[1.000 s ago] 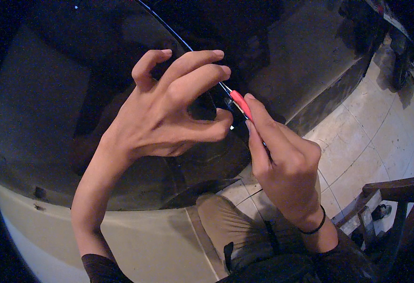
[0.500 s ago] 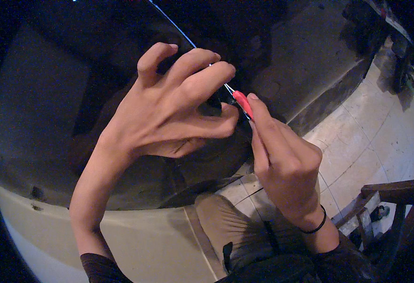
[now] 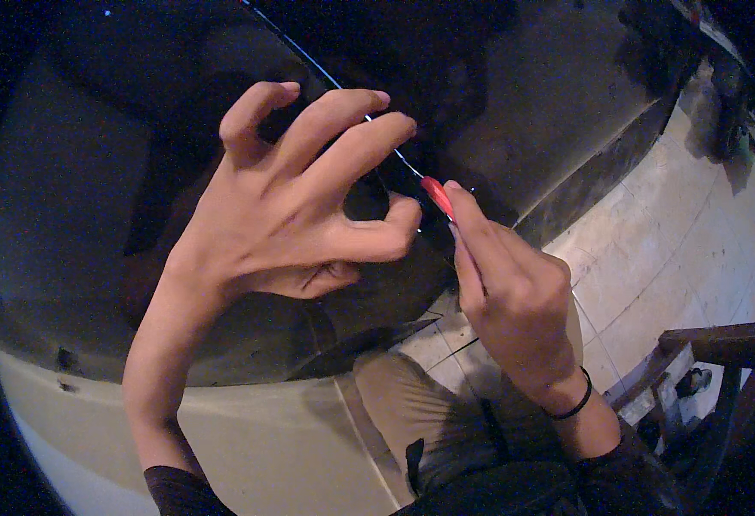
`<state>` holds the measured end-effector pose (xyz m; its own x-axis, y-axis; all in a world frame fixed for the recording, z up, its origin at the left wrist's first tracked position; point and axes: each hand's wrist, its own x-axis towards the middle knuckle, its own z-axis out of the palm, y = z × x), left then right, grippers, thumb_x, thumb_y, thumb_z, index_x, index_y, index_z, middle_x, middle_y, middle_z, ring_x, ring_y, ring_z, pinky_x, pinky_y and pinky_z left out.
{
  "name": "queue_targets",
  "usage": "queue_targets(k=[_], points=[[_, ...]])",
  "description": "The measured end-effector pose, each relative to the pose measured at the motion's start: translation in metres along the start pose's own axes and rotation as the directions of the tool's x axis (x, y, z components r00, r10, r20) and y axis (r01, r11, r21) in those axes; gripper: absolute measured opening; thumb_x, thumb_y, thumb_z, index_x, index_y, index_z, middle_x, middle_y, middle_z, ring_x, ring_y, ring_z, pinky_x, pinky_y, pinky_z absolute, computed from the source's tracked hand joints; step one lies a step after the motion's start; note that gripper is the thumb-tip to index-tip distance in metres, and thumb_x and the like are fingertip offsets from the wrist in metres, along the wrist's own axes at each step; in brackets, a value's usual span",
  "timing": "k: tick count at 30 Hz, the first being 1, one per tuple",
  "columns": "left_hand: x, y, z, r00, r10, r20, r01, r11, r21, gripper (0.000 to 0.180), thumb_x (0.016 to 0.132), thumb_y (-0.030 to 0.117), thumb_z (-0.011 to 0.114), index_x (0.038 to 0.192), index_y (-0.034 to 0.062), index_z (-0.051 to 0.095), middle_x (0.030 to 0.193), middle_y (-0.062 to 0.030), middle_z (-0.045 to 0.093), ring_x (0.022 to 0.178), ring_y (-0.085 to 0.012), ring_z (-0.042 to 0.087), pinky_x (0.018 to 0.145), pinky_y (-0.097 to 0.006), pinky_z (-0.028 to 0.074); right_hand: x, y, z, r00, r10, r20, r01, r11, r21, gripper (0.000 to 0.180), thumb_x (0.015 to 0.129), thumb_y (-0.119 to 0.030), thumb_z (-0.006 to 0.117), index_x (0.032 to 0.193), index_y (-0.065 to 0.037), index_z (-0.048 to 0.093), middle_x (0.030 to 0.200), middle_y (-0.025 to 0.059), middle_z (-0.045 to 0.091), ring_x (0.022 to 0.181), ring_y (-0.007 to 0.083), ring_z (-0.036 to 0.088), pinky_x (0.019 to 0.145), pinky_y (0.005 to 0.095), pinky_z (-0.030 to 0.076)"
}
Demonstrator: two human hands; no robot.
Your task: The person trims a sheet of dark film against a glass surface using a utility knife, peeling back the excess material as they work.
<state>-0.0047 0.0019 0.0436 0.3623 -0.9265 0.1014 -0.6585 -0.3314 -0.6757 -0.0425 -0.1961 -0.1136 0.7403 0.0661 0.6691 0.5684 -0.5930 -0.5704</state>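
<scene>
A dark glossy panel (image 3: 119, 198) fills the upper and left parts of the frame, curving down toward a pale lower body panel (image 3: 248, 439) along the bottom left. A thin bright edge line (image 3: 309, 60) runs diagonally across the dark surface from the top centre down toward the middle. On the right, a tiled floor (image 3: 678, 232) spreads from the centre to the right rim, with a dark wooden frame (image 3: 713, 344) at the lower right and blurred clutter at the upper right that cannot be made out. The person's tan-trousered knee (image 3: 412, 413) shows at the bottom centre.

The left hand (image 3: 291, 215) sits in the middle of the frame, fingers spread and arched like a claw, fingertips pressing on the dark panel, thumb curled in toward the forefinger. It covers much of the seam beneath it, so what lies under the palm cannot be told.

The right hand (image 3: 515, 301), just right of centre, has a black band (image 3: 577, 404) at the wrist. Its fingers are closed around a red tool (image 3: 438, 196), forefinger laid along it; the tool's tip meets the bright line just beside the left thumb.
</scene>
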Motion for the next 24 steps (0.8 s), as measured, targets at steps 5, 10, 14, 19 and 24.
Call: queue_targets(k=[5,10,14,19,24], points=[[0.004,0.002,-0.002,0.997,-0.009,0.081,0.005,0.999,0.040,0.025,0.082,0.048,0.056,0.104,0.0356,0.056,0.136,-0.0053,0.068,0.131,-0.0319,0.063,0.113,-0.058,0.026,-0.005,0.016,0.014,0.992,-0.100,-0.081,0.095,0.994,-0.059,0.053,0.087,-0.004,0.070,0.140,-0.006,0.066,0.084,0.0038,0.064,0.066,0.0178,0.068,0.060,0.0318,0.057],[0.010,0.003,-0.008,0.989,-0.004,0.147,-0.005,0.998,0.063,0.029,0.083,0.050,0.055,0.107,0.0342,0.056,0.140,-0.0062,0.067,0.133,-0.0336,0.062,0.116,-0.060,0.024,-0.008,0.023,0.010,0.996,-0.079,-0.052,0.078,0.997,-0.018,0.052,0.089,-0.005,0.069,0.141,-0.006,0.066,0.088,0.0051,0.066,0.070,0.0185,0.070,0.063,0.0320,0.058],[0.004,0.002,-0.004,0.987,-0.014,0.160,0.002,0.997,0.072,0.030,0.087,0.053,0.051,0.108,0.0333,0.057,0.143,-0.0070,0.067,0.134,-0.0347,0.061,0.118,-0.061,0.022,-0.010,0.022,0.007,0.998,0.005,0.070,-0.009,0.998,0.063,0.050,0.092,0.000,0.073,0.141,-0.004,0.065,0.096,0.0109,0.076,0.080,0.0249,0.076,0.069,0.0364,0.060],[0.007,0.004,-0.004,0.982,-0.007,0.188,-0.013,0.994,0.105,0.034,0.092,0.056,0.042,0.112,0.0324,0.057,0.144,-0.0081,0.067,0.136,-0.0354,0.061,0.119,-0.061,0.020,-0.019,0.026,0.014,0.998,0.019,0.060,-0.025,0.994,0.102,0.051,0.091,0.002,0.072,0.142,-0.001,0.064,0.096,0.0131,0.076,0.081,0.0268,0.076,0.069,0.0370,0.059],[0.009,0.002,-0.006,0.979,-0.001,0.206,-0.022,0.994,0.108,0.040,0.096,0.057,0.034,0.114,0.0309,0.058,0.144,-0.0091,0.067,0.136,-0.0360,0.061,0.118,-0.061,0.020,-0.028,0.032,0.025,0.999,0.037,0.012,-0.039,0.986,0.164,0.051,0.092,0.004,0.072,0.142,0.000,0.063,0.096,0.0146,0.076,0.080,0.0282,0.075,0.068,0.0382,0.059]])
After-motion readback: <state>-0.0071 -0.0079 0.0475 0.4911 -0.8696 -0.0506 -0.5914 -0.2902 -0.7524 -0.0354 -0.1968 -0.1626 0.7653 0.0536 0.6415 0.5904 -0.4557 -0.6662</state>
